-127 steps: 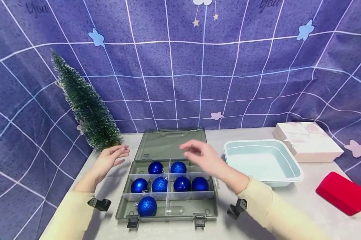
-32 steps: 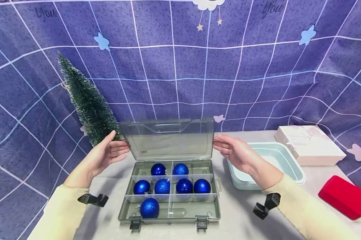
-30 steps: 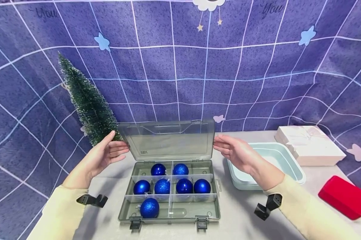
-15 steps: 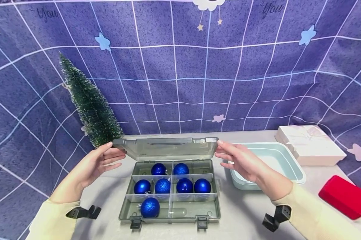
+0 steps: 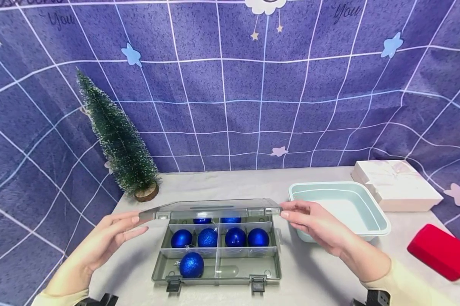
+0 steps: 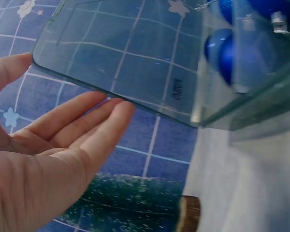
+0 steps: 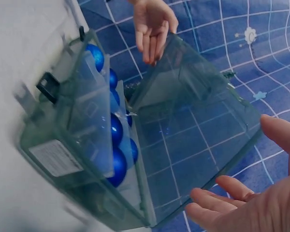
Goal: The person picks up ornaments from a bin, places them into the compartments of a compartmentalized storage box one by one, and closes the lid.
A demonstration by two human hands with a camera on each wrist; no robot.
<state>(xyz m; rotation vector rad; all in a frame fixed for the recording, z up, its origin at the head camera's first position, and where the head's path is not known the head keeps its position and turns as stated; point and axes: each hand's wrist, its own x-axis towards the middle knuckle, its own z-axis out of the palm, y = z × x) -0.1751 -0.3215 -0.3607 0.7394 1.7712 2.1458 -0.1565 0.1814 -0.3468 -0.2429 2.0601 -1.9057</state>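
Note:
A grey-green see-through plastic divided box (image 5: 249,257) lies in the middle of the table, with several blue baubles (image 5: 191,265) in its compartments. Its hinged lid (image 5: 218,205) slants up over the back row and partly covers two baubles. My left hand (image 5: 101,244) touches the lid's left front corner with the thumb, its fingers straight along the side edge. At the right corner, my right hand (image 5: 323,223) does likewise, thumb at the corner and fingers against the edge. Both wrist views show the lid (image 6: 121,58) between thumb and fingertips, with the palms free of it.
A small bristle Christmas tree (image 5: 117,136) on a wooden base stands at the back left. Right of the box are a pale blue tray (image 5: 339,185), a white gift box (image 5: 410,193) and a red box (image 5: 442,251). Two black latches (image 5: 258,284) stick out at the box's front.
The lid, first lying back flat, has swung up past upright and is now tilted low over the box's back row. Both hands have come forward and down with it. The baubles have stayed put.

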